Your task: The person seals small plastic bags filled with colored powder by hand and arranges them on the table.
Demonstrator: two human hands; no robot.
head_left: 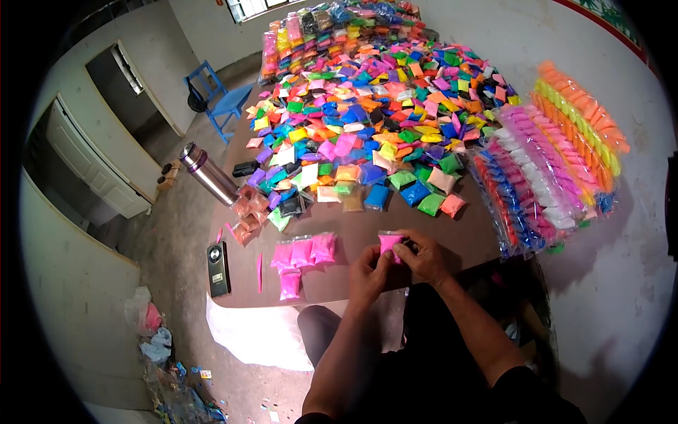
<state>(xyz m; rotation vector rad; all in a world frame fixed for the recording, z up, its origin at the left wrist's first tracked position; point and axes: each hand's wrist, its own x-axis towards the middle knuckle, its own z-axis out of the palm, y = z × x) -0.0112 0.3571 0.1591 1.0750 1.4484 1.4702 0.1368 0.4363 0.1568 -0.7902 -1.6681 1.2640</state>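
Note:
Near the table's front edge, a small clear packet of pink material (pixel 389 241) is held between both hands. My left hand (pixel 369 273) grips its lower left side with thumb and fingers pressed together. On the right side, my right hand (pixel 421 256) pinches the same packet, thumb across its front. To the left lie several similar pink packets (pixel 301 251), a short row with one packet (pixel 289 284) below it. A thin pink strip (pixel 259 273) lies farther left on the brown table (pixel 339 225).
A large heap of colourful packets (pixel 367 113) covers the table's back. Long bundled packets (pixel 551 155) lie at the right. A steel flask (pixel 208 174) and black phone-like device (pixel 218 268) are at the left. A blue chair (pixel 224 102) stands beyond.

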